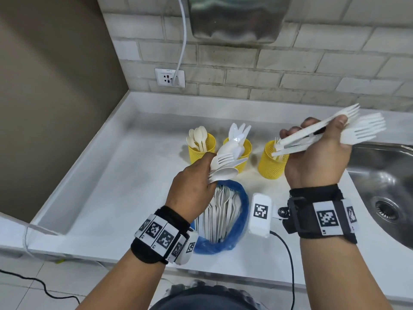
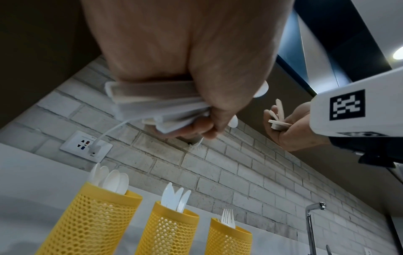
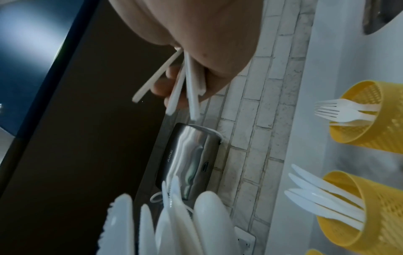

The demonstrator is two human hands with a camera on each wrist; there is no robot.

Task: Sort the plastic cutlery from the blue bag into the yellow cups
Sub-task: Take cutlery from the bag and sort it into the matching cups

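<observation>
Cutlery of white plastic fills both hands above a pale counter (image 1: 89, 186). The right hand (image 1: 317, 157) grips a bundle of forks (image 1: 357, 128) by the handles, thumb pressed over the top and fingers curled beneath; the tines fan out past the thumb toward the steel sink (image 1: 384, 175), while the handle ends point down toward the right yellow cup (image 1: 270, 168), which already contains a few forks. The left hand (image 1: 192, 189) clutches a mixed bunch (image 1: 225, 162) of forks, spoons and knives, fingers wrapped tight around the handles; the heads stick out beyond the fingers toward the middle yellow cup (image 1: 243, 153), which has knives standing in it. The left yellow cup (image 1: 199, 151) carries spoons. All three cups are perforated mesh, upright in a row near the tiled wall (image 1: 245, 70). Just below the left hand, near the counter's front edge, the blue bag (image 1: 241, 211) lies open, with more white cutlery (image 1: 223, 211) lying inside it. From the left wrist view, the handles of the bunch appear stacked flat under the curled fingers (image 2: 220, 110).
</observation>
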